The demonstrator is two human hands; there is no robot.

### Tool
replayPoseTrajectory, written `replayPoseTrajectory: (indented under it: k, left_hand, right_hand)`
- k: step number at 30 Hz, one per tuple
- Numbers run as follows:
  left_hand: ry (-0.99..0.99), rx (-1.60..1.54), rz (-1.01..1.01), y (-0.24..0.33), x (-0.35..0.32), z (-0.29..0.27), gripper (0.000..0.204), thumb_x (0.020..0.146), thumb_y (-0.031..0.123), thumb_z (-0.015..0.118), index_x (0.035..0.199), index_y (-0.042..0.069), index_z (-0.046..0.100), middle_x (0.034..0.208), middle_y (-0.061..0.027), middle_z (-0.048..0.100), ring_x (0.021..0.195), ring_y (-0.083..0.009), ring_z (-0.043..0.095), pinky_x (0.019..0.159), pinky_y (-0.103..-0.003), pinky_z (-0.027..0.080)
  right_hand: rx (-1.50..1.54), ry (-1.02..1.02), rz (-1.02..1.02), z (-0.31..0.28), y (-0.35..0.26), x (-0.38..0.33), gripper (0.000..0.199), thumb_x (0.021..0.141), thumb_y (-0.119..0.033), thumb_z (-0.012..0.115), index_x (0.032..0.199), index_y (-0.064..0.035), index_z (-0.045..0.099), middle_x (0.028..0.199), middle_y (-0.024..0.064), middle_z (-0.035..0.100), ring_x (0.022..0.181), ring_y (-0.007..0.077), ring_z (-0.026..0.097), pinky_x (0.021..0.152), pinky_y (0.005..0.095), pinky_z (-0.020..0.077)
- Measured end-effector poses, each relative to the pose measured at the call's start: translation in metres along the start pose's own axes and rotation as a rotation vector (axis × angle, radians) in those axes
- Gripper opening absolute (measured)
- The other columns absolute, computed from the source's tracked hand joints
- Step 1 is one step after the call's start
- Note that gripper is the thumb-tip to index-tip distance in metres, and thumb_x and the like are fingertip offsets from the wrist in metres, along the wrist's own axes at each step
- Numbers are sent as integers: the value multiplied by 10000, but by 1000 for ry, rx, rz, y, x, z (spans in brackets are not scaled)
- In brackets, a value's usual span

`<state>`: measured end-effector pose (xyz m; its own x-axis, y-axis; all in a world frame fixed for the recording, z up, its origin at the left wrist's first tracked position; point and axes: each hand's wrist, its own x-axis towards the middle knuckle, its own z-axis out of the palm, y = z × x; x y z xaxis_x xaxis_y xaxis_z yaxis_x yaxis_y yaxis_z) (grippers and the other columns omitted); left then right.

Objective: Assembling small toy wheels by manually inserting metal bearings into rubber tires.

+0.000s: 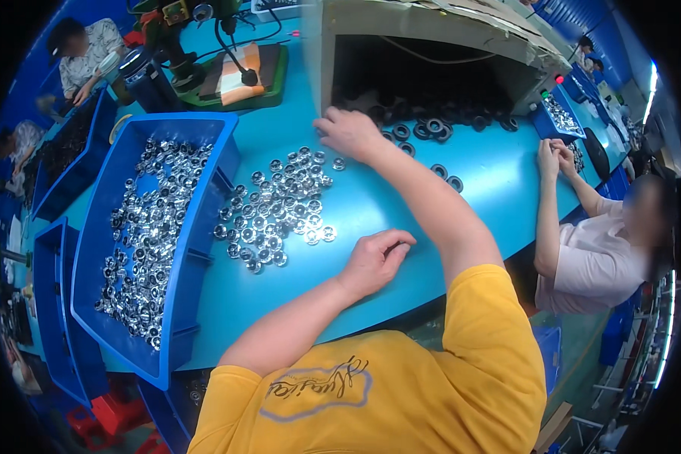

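My left hand (372, 262) rests low over the blue table, fingers curled and thumb against the forefinger; whatever it may hold is hidden. Stretched across to the far side, my right hand (348, 133) is beside the near left corner of a box-like housing (324, 68). Its fingers bend down and together, and what they grip does not show clearly. Left of both hands spreads a pile of small shiny round metal parts (276, 200). Black rings (435, 127) lie just right of my right hand, at the housing's dark opening, a few under my right forearm.
A large blue bin (170, 299) of the same shiny parts stands at the left. Behind it is a green-based bench machine (268, 87). At the right a co-worker (598, 250) works with hands together near a small blue bin (560, 113) of metal parts.
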<state>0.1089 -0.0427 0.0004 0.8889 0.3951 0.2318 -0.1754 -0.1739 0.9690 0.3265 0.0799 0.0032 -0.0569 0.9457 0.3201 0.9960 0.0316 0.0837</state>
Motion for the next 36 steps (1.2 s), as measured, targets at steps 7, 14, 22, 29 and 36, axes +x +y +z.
replayPoseTrajectory:
  k: [7, 14, 22, 29, 36]
  left_hand:
    - [15, -14, 10, -4, -2, 3, 134, 933, 40, 647, 1055, 42, 703, 823, -42, 681, 710, -90, 580, 656, -254, 486]
    - [-31, 1, -74, -9, -5, 7, 131, 947, 56, 642, 1061, 45, 705, 812, -4, 655, 722, -61, 569, 668, -234, 479]
    - [22, -9, -124, -5, -12, 9, 140, 959, 77, 634, 1077, 46, 702, 870, 3, 676, 762, -68, 588, 705, -242, 495]
    - [297, -125, -77, 13, -10, -23, 294, 995, 134, 594, 1279, 60, 591, 887, -16, 624, 701, -55, 555, 615, -214, 479]
    - [531, -423, -144, 32, -23, -96, 395, 1016, 312, 607, 1258, 2, 568, 903, -39, 619, 715, -91, 582, 552, -237, 494]
  right_hand:
    - [131, 376, 294, -82, 32, -103, 383, 834, -257, 748, 1201, -165, 685, 1254, 92, 616, 1103, 322, 586, 908, 425, 505]
    - [77, 23, 694, -102, 16, -218, 457, 851, -300, 742, 1261, -125, 640, 1191, 117, 619, 1110, 352, 578, 923, 445, 509]
    - [223, 260, 669, -43, 62, -171, 457, 805, -219, 785, 1224, -94, 652, 1162, 135, 629, 1036, 353, 593, 912, 430, 503]
    - [1078, 476, 565, -94, -30, -110, 567, 740, -47, 844, 1253, -45, 602, 1165, 99, 589, 1066, 203, 608, 906, 327, 551]
    - [1257, 343, 267, -110, -132, -75, 629, 728, 46, 814, 1297, -19, 555, 1194, 97, 552, 1110, 194, 604, 930, 330, 562]
